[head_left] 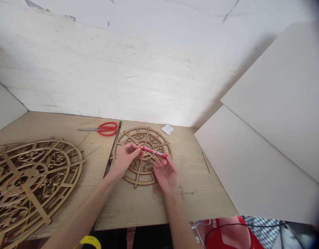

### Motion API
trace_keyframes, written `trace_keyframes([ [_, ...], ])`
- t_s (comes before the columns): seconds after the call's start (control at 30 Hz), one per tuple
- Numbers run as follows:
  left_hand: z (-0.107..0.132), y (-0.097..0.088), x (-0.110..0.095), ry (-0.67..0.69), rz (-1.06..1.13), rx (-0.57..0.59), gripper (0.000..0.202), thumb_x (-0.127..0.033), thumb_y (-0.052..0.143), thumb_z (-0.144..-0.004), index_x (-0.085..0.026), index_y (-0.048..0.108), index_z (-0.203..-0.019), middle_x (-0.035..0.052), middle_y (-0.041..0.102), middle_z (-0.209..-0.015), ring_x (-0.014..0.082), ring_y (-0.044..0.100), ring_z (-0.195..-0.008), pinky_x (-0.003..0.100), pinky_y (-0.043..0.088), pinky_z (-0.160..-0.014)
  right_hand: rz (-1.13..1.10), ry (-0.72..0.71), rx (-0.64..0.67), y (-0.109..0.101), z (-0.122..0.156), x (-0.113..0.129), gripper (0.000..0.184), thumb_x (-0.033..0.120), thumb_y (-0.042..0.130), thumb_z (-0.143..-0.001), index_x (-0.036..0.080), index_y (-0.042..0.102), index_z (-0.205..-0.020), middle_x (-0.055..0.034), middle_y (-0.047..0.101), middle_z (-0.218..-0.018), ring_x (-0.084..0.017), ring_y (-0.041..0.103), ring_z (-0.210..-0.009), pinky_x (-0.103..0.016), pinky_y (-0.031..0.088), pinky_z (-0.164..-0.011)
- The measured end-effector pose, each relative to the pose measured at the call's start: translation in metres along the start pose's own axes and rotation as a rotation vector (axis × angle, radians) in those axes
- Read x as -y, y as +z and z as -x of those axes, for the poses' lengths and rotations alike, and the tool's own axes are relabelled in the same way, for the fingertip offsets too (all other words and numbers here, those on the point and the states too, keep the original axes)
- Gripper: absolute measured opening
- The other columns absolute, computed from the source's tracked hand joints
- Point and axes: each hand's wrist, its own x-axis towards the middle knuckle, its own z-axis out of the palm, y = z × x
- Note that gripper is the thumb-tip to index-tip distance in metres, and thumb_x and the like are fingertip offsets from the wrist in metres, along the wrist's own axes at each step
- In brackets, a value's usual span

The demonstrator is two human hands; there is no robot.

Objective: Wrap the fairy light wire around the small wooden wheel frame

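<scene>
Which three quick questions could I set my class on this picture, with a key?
1. What do the left hand and right hand hold between them?
2. True or false: the scissors have red handles.
3. Where is the white packet?
A) Under the scissors
B) In the left hand
C) On the table, near the wall

Key:
1. A red rod
2. True
3. C

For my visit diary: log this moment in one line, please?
left hand: holds red stick; right hand: holds it too; beneath: openwork disc; aside: scissors
</scene>
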Motion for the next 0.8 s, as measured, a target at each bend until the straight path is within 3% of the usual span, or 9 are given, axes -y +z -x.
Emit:
trace_keyframes([
  [0.33, -0.0011, -0.0028, -0.0007, 0.008, -0.030, -0.018, 0.041, -0.048, 0.082, -0.060, -0.014, 0.067, -0.079, 0.0062, 0.073, -0.070, 0.0177, 0.067, -0.059, 0.032, 0.059, -0.059, 0.241, -0.084, 0.072, -0.0001, 0.0030, -0.0050, 0.017, 0.027, 0.075, -0.073, 0.024, 0.071, -0.089, 0.0024, 0.064, -0.064, -0.011, 0.056, -0.061, -0.024, 0.046, -0.063],
  [0.47, -0.0020, -0.0039, -0.0008, 0.040, -0.029, -0.037, 0.042, -0.048, 0.082, -0.059, -0.014, 0.067, -0.079, 0.0057, 0.071, -0.071, 0.0183, 0.067, -0.064, 0.031, 0.058, -0.058, 0.333, -0.099, 0.083, 0.0022, 0.0036, -0.0066, 0.029, 0.036, 0.072, -0.076, 0.021, 0.072, -0.100, -0.0028, 0.072, -0.071, -0.014, 0.061, -0.064, -0.027, 0.048, -0.064],
  [0.67, -0.0010, -0.0044, -0.0020, 0.096, -0.049, -0.045, 0.036, -0.045, 0.081, -0.062, -0.015, 0.066, -0.075, 0.0043, 0.068, -0.072, 0.0185, 0.067, -0.070, 0.031, 0.059, -0.060, 0.302, -0.057, 0.069, 0.0039, 0.0013, -0.0078, 0.033, 0.041, 0.074, -0.076, 0.021, 0.072, -0.102, -0.0038, 0.075, -0.076, -0.014, 0.064, -0.066, -0.027, 0.051, -0.066],
  [0.8, -0.0012, -0.0043, -0.0014, 0.120, -0.046, -0.046, 0.033, -0.043, 0.080, -0.064, -0.015, 0.066, -0.075, 0.0040, 0.068, -0.071, 0.0183, 0.067, -0.068, 0.031, 0.059, -0.059, 0.316, -0.054, 0.047, 0.0048, 0.0012, -0.0085, 0.027, 0.041, 0.072, -0.080, 0.019, 0.072, -0.097, -0.0048, 0.075, -0.077, -0.014, 0.066, -0.069, -0.026, 0.052, -0.068],
])
